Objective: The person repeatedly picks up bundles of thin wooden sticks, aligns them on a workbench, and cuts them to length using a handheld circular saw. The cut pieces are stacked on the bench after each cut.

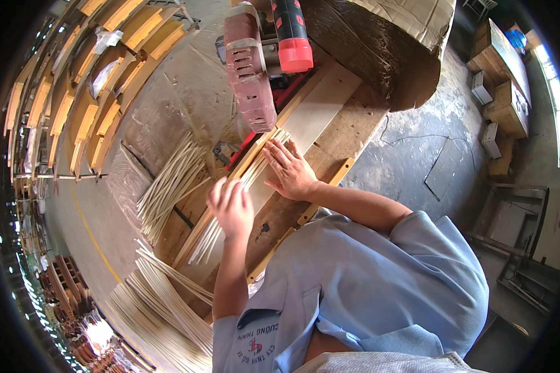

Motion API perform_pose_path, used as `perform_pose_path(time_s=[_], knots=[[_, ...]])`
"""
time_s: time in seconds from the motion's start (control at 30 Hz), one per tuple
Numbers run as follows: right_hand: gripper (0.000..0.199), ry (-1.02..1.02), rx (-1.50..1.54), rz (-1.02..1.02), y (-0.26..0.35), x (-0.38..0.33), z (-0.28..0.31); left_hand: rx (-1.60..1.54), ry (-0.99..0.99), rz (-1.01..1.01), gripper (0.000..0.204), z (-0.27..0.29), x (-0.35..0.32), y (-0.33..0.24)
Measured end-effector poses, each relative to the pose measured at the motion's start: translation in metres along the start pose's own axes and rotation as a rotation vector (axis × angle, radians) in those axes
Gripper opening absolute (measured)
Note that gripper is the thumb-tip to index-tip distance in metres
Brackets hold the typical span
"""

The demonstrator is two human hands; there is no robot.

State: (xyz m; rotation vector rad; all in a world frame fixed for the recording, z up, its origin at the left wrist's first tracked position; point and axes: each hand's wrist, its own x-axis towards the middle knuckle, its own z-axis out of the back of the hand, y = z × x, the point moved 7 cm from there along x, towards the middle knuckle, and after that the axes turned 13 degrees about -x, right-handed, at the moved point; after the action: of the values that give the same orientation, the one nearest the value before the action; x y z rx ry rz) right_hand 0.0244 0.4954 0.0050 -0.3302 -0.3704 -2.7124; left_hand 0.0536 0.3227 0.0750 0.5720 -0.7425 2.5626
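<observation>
My right hand [291,169] lies with fingers stretched over a bundle of thin, pale wooden sticks [209,241], near their far ends. The sticks lie along a wooden fence [193,242] on the bench. Just left of it, my left hand [232,202] hovers over the bundle, slightly blurred, its fingers loosely bent and apart with nothing seen in them. Beyond my hands stands a power saw with a dusty reddish guard [249,81] and a black and red handle or motor housing [292,43]. The guard's lower end is close to my right fingertips; its blade is hidden.
Loose sticks [171,186] lie left of the fence, and a larger pile [162,311] at the lower left. A large brown cardboard piece [379,62] rises behind the bench [354,133]. Racks of curved wooden parts [87,112] stand at far left, wooden cabinets [504,105] at far right.
</observation>
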Motion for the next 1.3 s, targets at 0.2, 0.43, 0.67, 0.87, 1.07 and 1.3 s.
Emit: perform_pose_path(time_s=[0.2,0.43,0.67,0.87,1.07,1.3], knots=[[0.100,-0.041,0.151,-0.027,-0.005,0.003,0.008,0.028,0.177,-0.105,0.027,-0.067,0.025,-0.008],[0.095,-0.024,0.203,-0.029,-0.008,0.003,0.014,-0.027,0.159,-0.127,0.036,-0.092,0.036,-0.006],[0.034,-0.372,0.204,-0.458,-0.083,0.017,0.028,0.008,0.155,-0.133,0.033,-0.091,0.036,-0.009],[0.012,-0.305,0.146,-0.389,-0.095,0.040,0.012,0.003,0.171,-0.125,0.030,-0.092,0.035,-0.007],[0.013,-0.264,0.200,-0.382,-0.099,0.041,0.011,-0.017,0.120,-0.127,0.033,-0.089,0.035,-0.010],[0.014,-0.160,0.168,-0.417,-0.107,0.048,0.003,-0.018,0.110,-0.131,0.031,-0.087,0.036,-0.013]])
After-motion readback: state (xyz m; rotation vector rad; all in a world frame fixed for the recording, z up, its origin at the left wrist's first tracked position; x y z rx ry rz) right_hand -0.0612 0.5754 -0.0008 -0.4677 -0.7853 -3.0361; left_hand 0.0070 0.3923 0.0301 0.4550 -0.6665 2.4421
